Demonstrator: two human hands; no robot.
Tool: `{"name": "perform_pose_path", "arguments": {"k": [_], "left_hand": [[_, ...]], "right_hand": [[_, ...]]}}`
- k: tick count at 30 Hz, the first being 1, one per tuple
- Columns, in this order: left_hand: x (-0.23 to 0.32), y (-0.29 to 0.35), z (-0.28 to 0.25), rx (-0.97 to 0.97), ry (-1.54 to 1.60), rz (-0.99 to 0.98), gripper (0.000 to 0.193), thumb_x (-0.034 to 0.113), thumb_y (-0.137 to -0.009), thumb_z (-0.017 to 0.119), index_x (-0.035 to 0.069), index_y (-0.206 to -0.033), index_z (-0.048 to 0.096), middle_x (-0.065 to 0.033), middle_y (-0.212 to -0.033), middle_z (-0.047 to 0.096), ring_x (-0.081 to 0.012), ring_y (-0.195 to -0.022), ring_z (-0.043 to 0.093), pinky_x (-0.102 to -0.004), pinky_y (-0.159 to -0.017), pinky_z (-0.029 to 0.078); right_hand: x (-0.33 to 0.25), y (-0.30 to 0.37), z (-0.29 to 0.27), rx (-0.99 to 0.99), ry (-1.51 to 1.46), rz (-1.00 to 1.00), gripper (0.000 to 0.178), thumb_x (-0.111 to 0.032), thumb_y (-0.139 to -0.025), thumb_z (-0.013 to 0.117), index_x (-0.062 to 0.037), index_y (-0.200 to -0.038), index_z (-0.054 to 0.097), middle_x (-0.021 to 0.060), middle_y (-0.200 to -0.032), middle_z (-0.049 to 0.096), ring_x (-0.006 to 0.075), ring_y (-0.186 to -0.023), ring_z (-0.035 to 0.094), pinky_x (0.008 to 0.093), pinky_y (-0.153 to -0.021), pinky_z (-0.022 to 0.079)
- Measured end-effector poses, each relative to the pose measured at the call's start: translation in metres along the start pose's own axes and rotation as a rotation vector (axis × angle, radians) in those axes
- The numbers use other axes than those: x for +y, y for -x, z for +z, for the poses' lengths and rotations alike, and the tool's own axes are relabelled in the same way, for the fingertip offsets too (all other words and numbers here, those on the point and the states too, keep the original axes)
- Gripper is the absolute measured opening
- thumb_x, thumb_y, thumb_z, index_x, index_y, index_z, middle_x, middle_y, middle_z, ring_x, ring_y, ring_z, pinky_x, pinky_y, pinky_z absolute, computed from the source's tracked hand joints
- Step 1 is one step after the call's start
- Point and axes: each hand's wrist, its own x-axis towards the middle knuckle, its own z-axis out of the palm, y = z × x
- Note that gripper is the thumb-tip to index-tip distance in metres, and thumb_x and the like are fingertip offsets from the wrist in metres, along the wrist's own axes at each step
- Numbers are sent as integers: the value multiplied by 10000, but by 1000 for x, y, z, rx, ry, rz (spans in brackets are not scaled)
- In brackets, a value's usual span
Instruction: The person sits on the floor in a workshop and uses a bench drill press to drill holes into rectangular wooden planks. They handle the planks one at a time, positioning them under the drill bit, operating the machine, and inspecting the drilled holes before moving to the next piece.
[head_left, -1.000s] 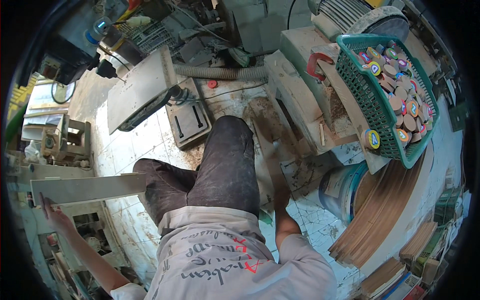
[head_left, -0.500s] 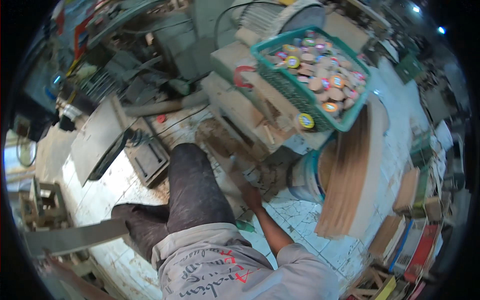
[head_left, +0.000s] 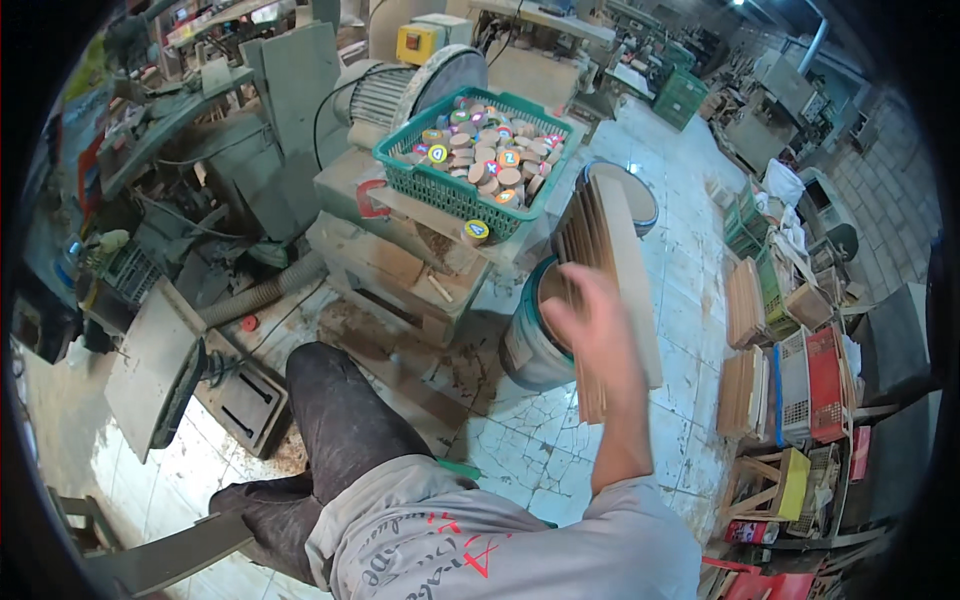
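Note:
My right hand (head_left: 598, 325) is raised in front of a stack of long thin wooden boards (head_left: 640, 300). Its thumb and fingers look spread apart, slightly smeared by motion, and nothing shows in them. Whether it touches the boards I cannot tell. Beside the boards stands a round bucket (head_left: 522, 350) with a teal rim. My left hand is out of the picture. Farther off, a green plastic basket (head_left: 452, 206) is heaped with round wooden discs (head_left: 480, 170), some bearing coloured labels. One yellow-labelled disc (head_left: 476, 231) sits just outside its near side.
A dusty machine with a ribbed motor (head_left: 382, 105) stands behind the basket. A flat grey board (head_left: 190, 552) juts out beside my leg. At left lies a tilted metal plate (head_left: 150, 370). Crates and stacked wood (head_left: 742, 390) line the right side over a tiled floor (head_left: 680, 440).
My right hand has risen from low beside my knee to the boards at right. The view has turned, showing more of the room's far side. My blurred left arm has left the picture.

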Motion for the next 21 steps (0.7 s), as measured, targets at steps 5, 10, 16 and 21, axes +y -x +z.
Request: {"name": "perform_pose_path", "arguments": {"k": [5, 10, 16, 21], "left_hand": [[-3, 21, 29, -28, 203, -111, 362, 304, -968, 442, 19, -1175, 527, -100, -1127, 585, -246, -1035, 551, -411, -925, 406], [-11, 28, 40, -74, 314, -182, 391, 325, -962, 454, 6, -1180, 511, -114, -1137, 577, -270, -1036, 553, -434, -930, 409], [-16, 36, 45, -109, 428, -233, 431, 351, -954, 468, -11, -1187, 492, -131, -1149, 566, -298, -1036, 555, -463, -937, 413], [12, 47, 83, -42, 279, -363, 667, 472, -1003, 178, -25, -1449, 188, -231, -1461, 297, -338, -1355, 312, -492, -1134, 269]], "right_hand": [[71, -2, -19, 8, 538, 584, 603, -379, -742, 743, -71, -1220, 543, 226, -1147, 561, 403, -1050, 565, 469, -893, 463], [113, 9, -15, 3, 437, 654, 629, -381, -712, 762, -114, -1239, 545, 230, -1071, 600, 403, -999, 595, 477, -869, 475], [103, 16, -31, 224, 381, 484, 618, -341, -726, 762, -45, -1226, 550, 207, -978, 665, 350, -961, 634, 439, -827, 499], [59, 7, -61, 266, -821, 492, 662, -336, -801, 671, 3, -1322, 447, 204, -1174, 585, 295, -958, 621, 404, -796, 532]]}}
